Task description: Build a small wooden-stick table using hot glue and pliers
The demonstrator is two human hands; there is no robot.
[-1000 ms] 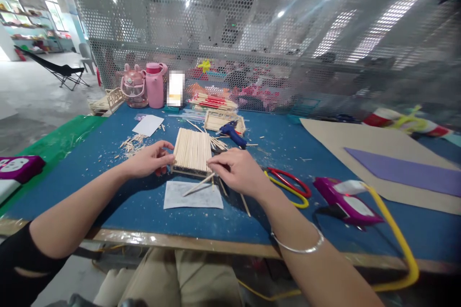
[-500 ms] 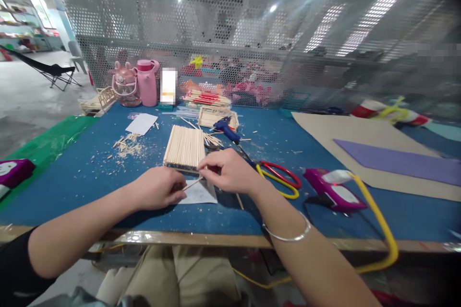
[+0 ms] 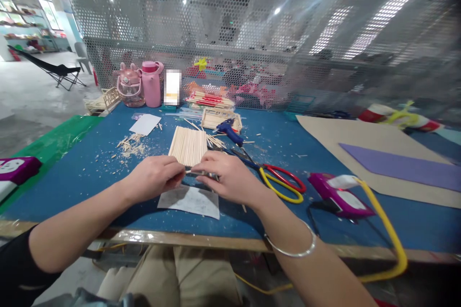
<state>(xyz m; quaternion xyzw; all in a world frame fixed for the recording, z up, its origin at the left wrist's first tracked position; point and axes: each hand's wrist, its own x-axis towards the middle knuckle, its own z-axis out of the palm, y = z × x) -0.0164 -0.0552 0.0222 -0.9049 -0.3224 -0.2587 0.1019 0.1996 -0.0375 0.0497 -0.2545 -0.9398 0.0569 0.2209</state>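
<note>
A thin wooden stick point(image 3: 188, 171) is pinched in my left hand point(image 3: 154, 178), with just its tip showing past the fingers. My right hand point(image 3: 232, 175) is closed around a small dark metal tool point(image 3: 208, 174), mostly hidden by the fingers, its kind unclear. The tool's end meets or nearly meets the stick tip. Just beyond both hands lies a flat panel of wooden sticks side by side point(image 3: 188, 145). A sheet of white paper point(image 3: 190, 201) lies below the hands on the blue tabletop point(image 3: 144, 220).
Red-and-yellow-handled scissors point(image 3: 283, 182) lie right of my right hand, near a purple device point(image 3: 342, 196) with a yellow cable. A blue glue gun point(image 3: 230, 133) rests by a small stick frame point(image 3: 212, 119). Stick scraps point(image 3: 131, 146) and pink bottles point(image 3: 151, 86) are at left.
My right hand has let go of the stick's end and now holds the small metal tool. My left hand, still on the stick, has moved slightly up. More of the white paper shows.
</note>
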